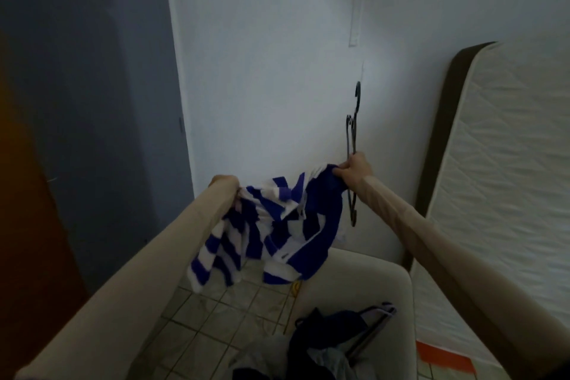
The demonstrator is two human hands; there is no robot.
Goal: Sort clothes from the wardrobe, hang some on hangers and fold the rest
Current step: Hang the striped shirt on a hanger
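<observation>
A blue and white striped shirt (271,225) hangs in the air in front of the person, stretched between both hands above the tiled floor (197,327). The right hand (354,171) grips one bunched edge of the shirt and, in the same grasp, a dark hanger (352,145) that stands almost upright, its hook pointing up against the wall (277,55). The left hand (223,183) is mostly hidden behind its own beige sleeve and the cloth; it seems to hold the other end of the shirt, but its fingers cannot be made out.

Below, a pale armchair (370,278) carries a pile of dark and grey clothes (311,345), with a light purple hanger (377,315) lying on it. A small yellow thing (295,287) sits by the chair's edge.

To the right a mattress (499,179) leans upright against the wall. To the left stand a grey wardrobe door (101,102) and a brown wooden panel (27,210).
</observation>
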